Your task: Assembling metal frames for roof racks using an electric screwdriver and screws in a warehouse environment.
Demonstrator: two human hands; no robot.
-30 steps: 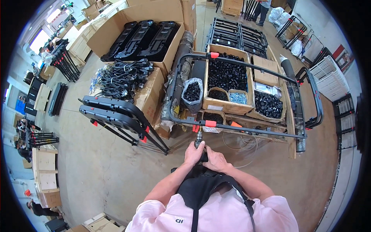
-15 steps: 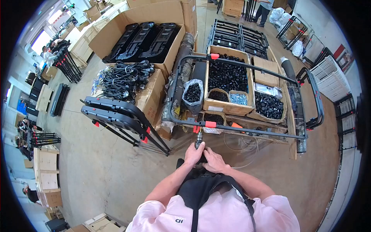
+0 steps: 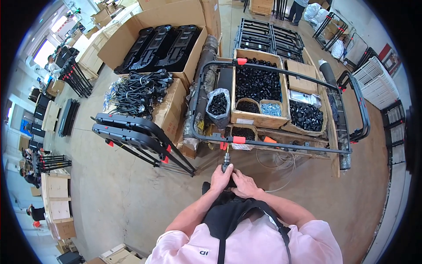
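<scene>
My left hand [image 3: 220, 177] is wrapped round the front of a power drill [image 3: 226, 161], and my right hand [image 3: 245, 184] is closed on its rear part. The drill's body is mostly hidden by my hands. Its thin bit points away from me at a red clip [image 3: 223, 145] on the near rail of a black tubular frame [image 3: 285, 147]. Whether the bit tip touches the clip is hard to tell. This frame, with rounded corners and red sleeves [image 3: 239, 140], lies across a bench of parts boxes.
Inside the frame stand a cardboard box of black caps [image 3: 258, 83], a small box of silvery screws [image 3: 271, 109] and a bagged bin of black parts [image 3: 218, 104]. At left, folded black frames [image 3: 132, 127] stand before coiled cables [image 3: 143, 90]. A loose hose [image 3: 281, 165] hangs under the bench.
The drill has drawn slightly back toward me, so more of the bit shows between chuck and red clip. Both hands keep their grip. The view has shifted a little.
</scene>
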